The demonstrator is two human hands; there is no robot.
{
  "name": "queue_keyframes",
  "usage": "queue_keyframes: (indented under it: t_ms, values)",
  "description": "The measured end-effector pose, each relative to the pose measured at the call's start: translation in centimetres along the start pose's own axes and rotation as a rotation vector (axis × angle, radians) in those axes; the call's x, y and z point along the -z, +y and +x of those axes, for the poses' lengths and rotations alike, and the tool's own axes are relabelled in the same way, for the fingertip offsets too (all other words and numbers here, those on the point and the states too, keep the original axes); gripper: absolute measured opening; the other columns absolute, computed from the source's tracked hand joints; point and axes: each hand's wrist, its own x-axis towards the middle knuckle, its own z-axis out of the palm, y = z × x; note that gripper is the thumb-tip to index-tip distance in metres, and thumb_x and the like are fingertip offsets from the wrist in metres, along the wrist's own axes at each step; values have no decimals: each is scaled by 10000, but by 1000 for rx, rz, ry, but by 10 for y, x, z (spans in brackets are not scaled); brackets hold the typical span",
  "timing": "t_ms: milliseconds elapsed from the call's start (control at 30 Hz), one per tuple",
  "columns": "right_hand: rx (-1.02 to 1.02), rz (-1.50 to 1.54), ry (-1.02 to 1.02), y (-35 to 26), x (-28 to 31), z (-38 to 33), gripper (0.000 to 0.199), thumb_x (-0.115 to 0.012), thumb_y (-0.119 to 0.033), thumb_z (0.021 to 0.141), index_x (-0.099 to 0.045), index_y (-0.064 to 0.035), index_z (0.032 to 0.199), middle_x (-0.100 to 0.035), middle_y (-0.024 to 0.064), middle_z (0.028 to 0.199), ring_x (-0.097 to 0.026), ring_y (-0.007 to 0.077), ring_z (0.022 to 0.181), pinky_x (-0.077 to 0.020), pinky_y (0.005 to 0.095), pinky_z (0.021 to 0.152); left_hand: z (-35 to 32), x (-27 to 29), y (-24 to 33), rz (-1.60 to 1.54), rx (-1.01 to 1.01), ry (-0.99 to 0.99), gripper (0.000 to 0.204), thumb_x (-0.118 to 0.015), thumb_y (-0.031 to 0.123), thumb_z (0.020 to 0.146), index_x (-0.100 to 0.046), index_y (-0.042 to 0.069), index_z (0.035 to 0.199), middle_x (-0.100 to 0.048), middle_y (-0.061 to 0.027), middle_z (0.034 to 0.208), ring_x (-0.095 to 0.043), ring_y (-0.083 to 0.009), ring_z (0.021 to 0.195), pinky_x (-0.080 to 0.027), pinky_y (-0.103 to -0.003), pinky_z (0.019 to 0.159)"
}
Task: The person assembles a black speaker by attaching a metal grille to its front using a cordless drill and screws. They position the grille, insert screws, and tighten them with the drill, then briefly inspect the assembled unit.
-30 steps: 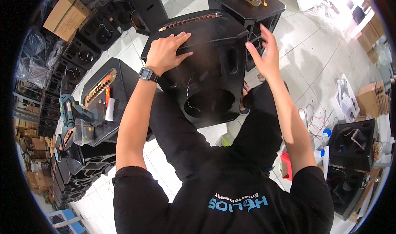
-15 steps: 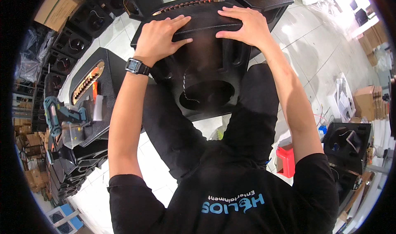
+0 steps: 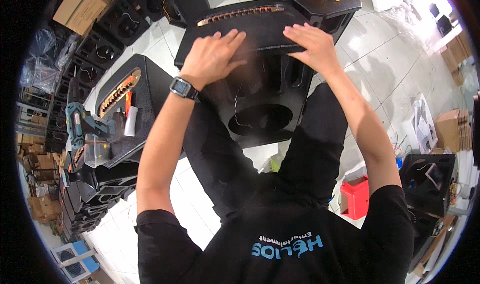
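Observation:
A black speaker cabinet [image 3: 270, 91] stands between my knees, with a round opening and a twisted black-and-white wire hanging at it. My left hand [image 3: 212, 59] lies over the left part of its top panel, fingers stretched out, thumb apart. Near the right end of the panel's near edge, my right hand [image 3: 316, 49] rests with straight fingers and thumb spread. Neither hand holds anything. Beyond my fingers, a gold-coloured strip with a row of dark parts [image 3: 240, 15] is set along the panel. My left wrist wears a black watch [image 3: 183, 88].
At my left, another black cabinet [image 3: 157, 91] carries a teal power drill [image 3: 80, 124], a white tube [image 3: 130, 121] and a clear plastic box [image 3: 97, 151]. Another cabinet [image 3: 340, 1] stands at the far right. A red container [image 3: 355, 198] sits on the floor at my right.
The view has shifted, so the scene lies farther right and lower. My right hand has slid a little to the right along the panel. My left hand stays at about the same spot.

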Motion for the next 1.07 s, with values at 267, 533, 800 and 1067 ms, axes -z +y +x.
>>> queue_keyframes:
  t_ms: [267,533,800,1067]
  values:
    - [49,69,44,-16,30,-17,542,-893,-204,605,-768,-122,1126,-761,9,1186,-713,208,1136,-550,423,1070,-5,20,28,-32,-14,23,627,-778,410,855,-584,133,1383,-664,-86,1361,-746,-327,1015,-606,-403,743]
    - [18,42,3,6,36,-16,431,-870,-301,734,-777,-133,1120,-765,0,1178,-726,216,1111,-561,386,1031,10,12,28,-119,-66,115,530,-732,411,905,-626,174,1367,-713,-64,1274,-733,-266,1000,-594,-399,798]
    - [-50,112,6,2,30,7,444,-908,-274,688,-777,-53,1050,-777,128,989,-753,301,906,-590,373,831,20,28,40,-327,244,15,461,-783,272,848,-699,86,1261,-719,-183,1165,-682,-398,1049,-551,-463,910]
    - [-150,96,-120,3,44,7,499,-919,-382,697,-786,-64,1057,-781,131,1008,-757,302,931,-595,357,861,-18,38,76,-514,118,357,459,-829,85,737,-725,61,1184,-727,-194,1098,-650,-338,1142,-458,-458,1070]
